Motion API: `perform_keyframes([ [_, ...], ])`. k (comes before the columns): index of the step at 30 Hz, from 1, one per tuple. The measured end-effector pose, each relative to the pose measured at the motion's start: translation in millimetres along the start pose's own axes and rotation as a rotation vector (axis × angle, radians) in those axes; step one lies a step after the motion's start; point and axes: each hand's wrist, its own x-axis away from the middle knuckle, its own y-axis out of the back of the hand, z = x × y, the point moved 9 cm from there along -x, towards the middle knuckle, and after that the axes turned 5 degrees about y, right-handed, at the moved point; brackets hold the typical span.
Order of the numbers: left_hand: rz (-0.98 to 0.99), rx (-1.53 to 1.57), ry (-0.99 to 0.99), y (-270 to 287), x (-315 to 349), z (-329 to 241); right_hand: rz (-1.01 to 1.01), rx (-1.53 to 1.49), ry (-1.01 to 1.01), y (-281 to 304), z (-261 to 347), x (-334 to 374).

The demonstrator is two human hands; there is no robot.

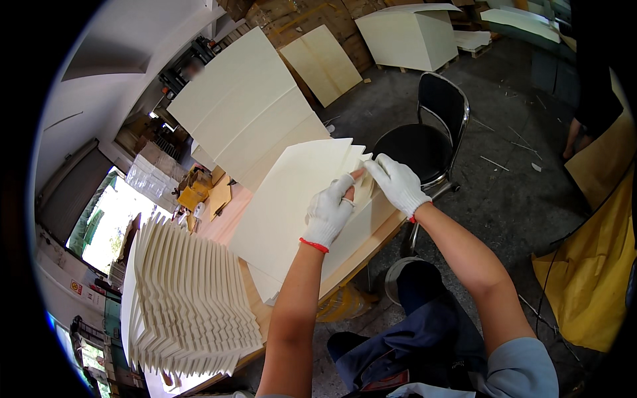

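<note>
Large cream sheets (pixel 288 192), thin and stiff like board, lie stacked on the table in front of me, with a stepped, notched edge at the upper right. My left hand (pixel 330 209), in a white glove with bare fingertips, rests on the top sheet, index finger stretched toward that edge and thumb apart from it. Its other fingers are partly hidden. Across from it, my right hand (pixel 398 182), gloved too, has its fingers closed on the notched edge of a sheet. The fingertips of both hands nearly meet there.
A tall fanned pile of notched cream pieces (pixel 189 298) stands at the left of the wooden table (pixel 255 302). Bigger cream panels (pixel 249 99) rise behind. A black chair (pixel 415 152) stands at the right. Yellow cloth (pixel 587 272) and part of another person (pixel 590 106) show farther right.
</note>
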Motion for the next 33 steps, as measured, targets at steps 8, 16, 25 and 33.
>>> perform_keyframes([
  [8,0.064,-0.107,-0.038,-3.6,2.5,-9.2,-0.035,-0.005,-0.015,-0.1,-3.6,0.9],
  [16,0.056,-0.081,-0.028,-4.2,1.7,-3.6,-0.061,-0.06,0.0,3.3,2.0,1.9],
  [25,-0.133,-0.237,-0.261,-1.7,11.9,-19.5,-0.284,-0.326,-0.102,28.5,-0.6,10.1],
  [33,-0.598,0.086,-0.316,33.7,61.5,-16.1,0.193,-1.518,-0.773,-93.4,31.3,37.2],
])
